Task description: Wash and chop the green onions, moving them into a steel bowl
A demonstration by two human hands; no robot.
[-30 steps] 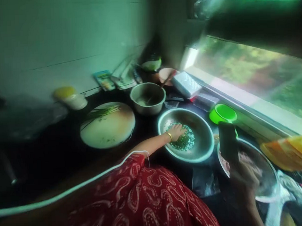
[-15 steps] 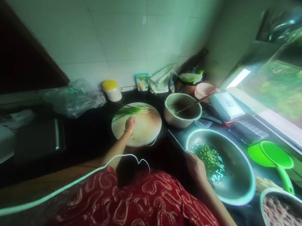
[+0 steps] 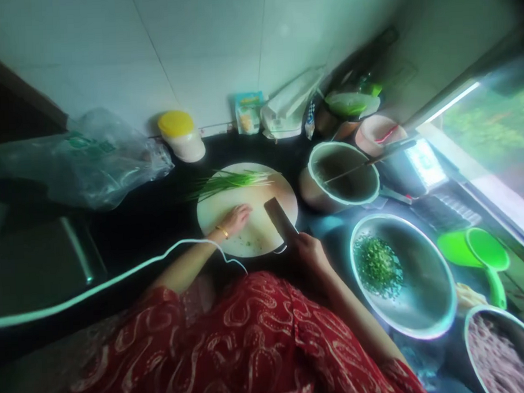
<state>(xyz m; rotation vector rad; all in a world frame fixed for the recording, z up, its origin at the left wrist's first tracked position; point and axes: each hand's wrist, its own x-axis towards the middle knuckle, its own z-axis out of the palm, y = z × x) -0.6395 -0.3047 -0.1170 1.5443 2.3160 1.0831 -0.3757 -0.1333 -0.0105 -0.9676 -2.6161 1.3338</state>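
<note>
Knife (image 3: pixel 279 219) clamped in your right hand (image 3: pixel 310 253) over the board (image 3: pixel 264 237), your left hand (image 3: pixel 237 218) flat on it, fingers together, chives (image 3: pixel 226 182) at the far edge, pot (image 3: pixel 343 178) and bowl (image 3: pixel 427 305) just right, bag (image 3: pixel 90 157) left.

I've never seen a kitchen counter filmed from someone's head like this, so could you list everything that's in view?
cutting board: 1, pale round, middle of the dark counter
green onions: 1 bunch, green, far edge of the board
cleaver: 1, dark blade, over the board
large metal bowl: 1, silver, right of the board
chopped greens: 1 heap, green, in that bowl
pot: 1, metal, behind the bowl, utensil across it
jar: 1, yellow lid, by the wall
plastic bag: 1, clear, left
green ladle: 1, far right
bowl of minced meat: 1, pinkish, bottom right
left hand: flat on the board
right hand: grips the cleaver
</note>
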